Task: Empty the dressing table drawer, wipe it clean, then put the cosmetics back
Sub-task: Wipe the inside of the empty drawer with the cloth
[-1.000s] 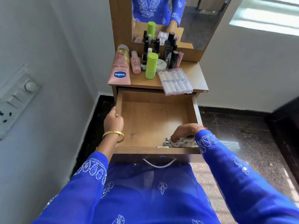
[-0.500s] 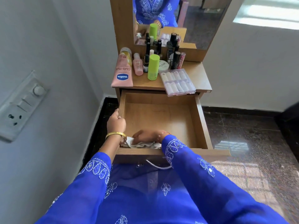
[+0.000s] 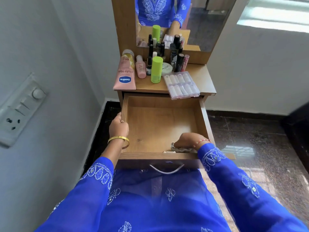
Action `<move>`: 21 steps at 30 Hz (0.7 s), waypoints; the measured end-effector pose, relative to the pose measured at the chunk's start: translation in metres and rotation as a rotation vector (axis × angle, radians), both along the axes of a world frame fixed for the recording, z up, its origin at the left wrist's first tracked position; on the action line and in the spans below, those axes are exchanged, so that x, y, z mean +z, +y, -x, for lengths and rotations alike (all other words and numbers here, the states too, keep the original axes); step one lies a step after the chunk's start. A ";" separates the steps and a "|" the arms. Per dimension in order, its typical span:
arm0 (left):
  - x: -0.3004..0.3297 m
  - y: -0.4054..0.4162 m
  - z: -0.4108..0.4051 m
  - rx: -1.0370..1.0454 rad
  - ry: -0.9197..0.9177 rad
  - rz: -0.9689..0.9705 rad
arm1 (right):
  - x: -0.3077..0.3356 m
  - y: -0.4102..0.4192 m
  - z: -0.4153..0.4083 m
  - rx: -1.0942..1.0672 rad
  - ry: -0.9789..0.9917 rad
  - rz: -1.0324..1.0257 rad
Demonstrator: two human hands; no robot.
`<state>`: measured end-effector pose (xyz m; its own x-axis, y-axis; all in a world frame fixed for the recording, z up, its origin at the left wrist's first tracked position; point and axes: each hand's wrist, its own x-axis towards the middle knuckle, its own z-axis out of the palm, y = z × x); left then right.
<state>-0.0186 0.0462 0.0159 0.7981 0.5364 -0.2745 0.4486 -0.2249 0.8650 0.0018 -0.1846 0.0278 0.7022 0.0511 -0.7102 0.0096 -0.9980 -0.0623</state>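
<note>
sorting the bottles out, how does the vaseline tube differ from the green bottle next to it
The Vaseline tube is pink, flat and lies on the dressing table top; the green bottle is lime, round and stands upright. The tube is longer, with printed lettering; the bottle looks plain. Both are outside the drawer.

Daylit indoor frame, wide-angle, mostly sharp in the middle.

Soft daylight is admitted from a window [image 3: 274, 14] at upper right, blown out to near white. Glare is seen on the polished floor [image 3: 239, 150] as a pale window reflection. A mild sheen is seen on the drawer [image 3: 167, 121] base; faint shadow is cast under the tabletop [image 3: 205, 76] edge. Barrel distortion is evident: the walls and switchboard [image 3: 20, 111] are bent at the edges. The sleeves [image 3: 250, 190] at the bottom are softly blurred.
</note>
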 end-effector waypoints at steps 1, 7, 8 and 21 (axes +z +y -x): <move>-0.001 0.000 0.000 -0.006 -0.004 0.006 | 0.000 0.004 0.004 0.024 0.001 0.014; -0.001 0.002 -0.001 0.018 0.003 0.015 | 0.031 0.039 0.014 0.079 -0.021 -0.326; 0.000 0.001 -0.001 0.022 0.009 0.018 | 0.030 0.057 0.019 0.126 -0.017 -0.382; 0.001 0.004 -0.003 0.042 -0.008 0.095 | 0.010 0.095 -0.012 -1.026 0.386 -1.391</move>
<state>-0.0157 0.0505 0.0169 0.7780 0.5410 -0.3195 0.4491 -0.1230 0.8850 0.0141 -0.0900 0.0379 0.6546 0.3922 -0.6462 -0.7458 0.1953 -0.6369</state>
